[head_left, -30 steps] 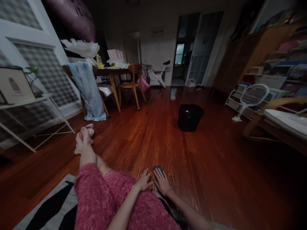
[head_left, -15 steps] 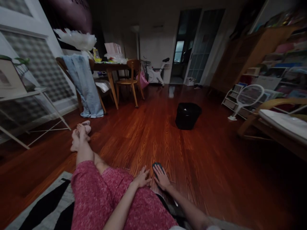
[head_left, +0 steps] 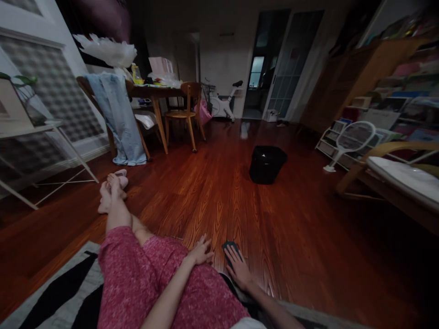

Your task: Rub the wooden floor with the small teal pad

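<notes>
My right hand [head_left: 239, 269] lies over a small dark, flat, rounded object [head_left: 227, 245] low above or on the floor beside my hip. Its fingers are spread along the object's top, and its exact kind is too dark to tell. My left hand [head_left: 200, 251] rests at the edge of my thigh, fingers apart, with nothing in it. Red patterned shorts [head_left: 154, 278] cover my stretched-out, crossed legs.
A black bin [head_left: 267, 164] stands on the reddish wooden floor [head_left: 206, 192] ahead. Chairs [head_left: 190, 114] and a cluttered table [head_left: 157, 91] are at left. A white racket [head_left: 355, 137] and a wooden armchair [head_left: 353, 176] stand at right. A patterned rug [head_left: 58, 292] lies under me.
My right hand and the dark object have shifted slightly toward me and to the right, away from my left hand. The whole view has tilted a little.
</notes>
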